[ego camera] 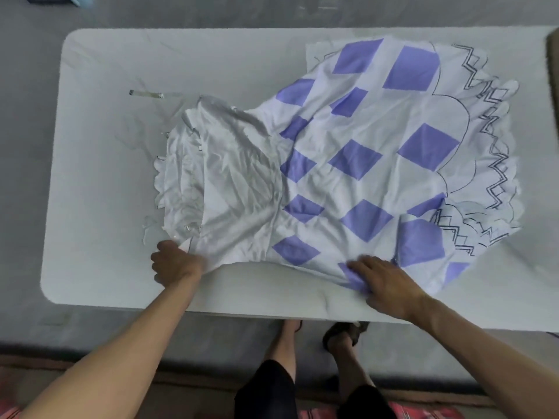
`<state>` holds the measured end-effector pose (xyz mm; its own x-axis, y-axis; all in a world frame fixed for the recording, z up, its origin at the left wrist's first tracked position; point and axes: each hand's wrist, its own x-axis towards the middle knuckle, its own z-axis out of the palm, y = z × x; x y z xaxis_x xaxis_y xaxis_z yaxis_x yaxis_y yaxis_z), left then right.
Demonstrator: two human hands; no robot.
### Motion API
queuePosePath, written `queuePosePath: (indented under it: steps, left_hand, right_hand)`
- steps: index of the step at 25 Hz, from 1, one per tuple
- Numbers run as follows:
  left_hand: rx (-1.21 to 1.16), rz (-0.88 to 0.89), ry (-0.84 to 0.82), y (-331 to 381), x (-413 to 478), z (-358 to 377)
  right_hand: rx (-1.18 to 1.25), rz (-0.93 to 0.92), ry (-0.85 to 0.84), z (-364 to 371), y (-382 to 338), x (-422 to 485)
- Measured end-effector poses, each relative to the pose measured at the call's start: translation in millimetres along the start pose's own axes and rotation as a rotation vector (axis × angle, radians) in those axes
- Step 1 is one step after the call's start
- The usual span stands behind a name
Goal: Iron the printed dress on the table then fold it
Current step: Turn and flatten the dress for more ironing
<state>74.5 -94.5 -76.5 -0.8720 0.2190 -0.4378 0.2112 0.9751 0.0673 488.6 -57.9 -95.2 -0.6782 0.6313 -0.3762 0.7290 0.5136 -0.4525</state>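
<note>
The printed dress [348, 164] lies spread and wrinkled across the white table [115, 71]. It is white with purple diamonds and a black zigzag hem at the right; its plain bodice points left. My left hand [174, 261] grips the near edge of the bodice. My right hand [384, 285] pinches the near edge of the skirt, and the fabric between the two hands is raised a little off the table. No iron is in view.
A clear strap [146, 94] with metal ends lies on the table left of the bodice. The table's near edge [242, 314] runs just beyond my feet. A dark object [553, 62] shows at the right border.
</note>
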Motion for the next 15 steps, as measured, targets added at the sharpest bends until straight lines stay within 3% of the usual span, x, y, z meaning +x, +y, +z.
queuePosePath:
  steps: [1,2,3,5,6,8,9,11,13,15]
  left_hand:
    - [0.136,0.086,0.068,3.0,-8.4,0.8]
    - [0.196,0.283,0.144,8.6,-18.9,3.2]
    - [0.202,0.569,0.166,15.5,-32.7,9.1]
    - [0.186,1.207,-0.005,37.0,-79.6,28.9]
    - [0.202,1.465,-0.118,46.6,-105.2,44.8]
    - [0.35,1.76,-0.3,62.5,-151.2,73.8]
    - [0.44,1.786,-0.368,69.9,-174.8,92.0]
    - [0.486,1.581,-0.526,82.1,-212.5,119.2]
    - [0.275,1.183,-0.723,98.0,-253.0,144.4]
    - [0.047,0.972,-0.81,114.9,-289.7,162.8]
  right_hand:
    - [0.008,0.007,0.035,-3.4,6.6,-9.7]
    - [0.047,0.137,0.115,-8.7,14.6,-18.3]
    - [0.123,0.383,0.237,-16.4,23.0,-27.8]
    - [0.315,0.904,0.445,-35.6,49.5,-54.3]
    - [0.381,1.016,0.439,-44.9,64.2,-67.5]
    - [0.42,0.989,0.326,-56.6,88.5,-75.9]
    - [0.371,0.924,0.278,-59.9,100.6,-75.4]
    - [0.265,0.802,0.152,-60.6,110.7,-54.2]
    - [0.283,0.764,0.072,-59.9,115.0,-36.1]
    - [0.447,0.703,0.202,-67.1,115.5,-36.4]
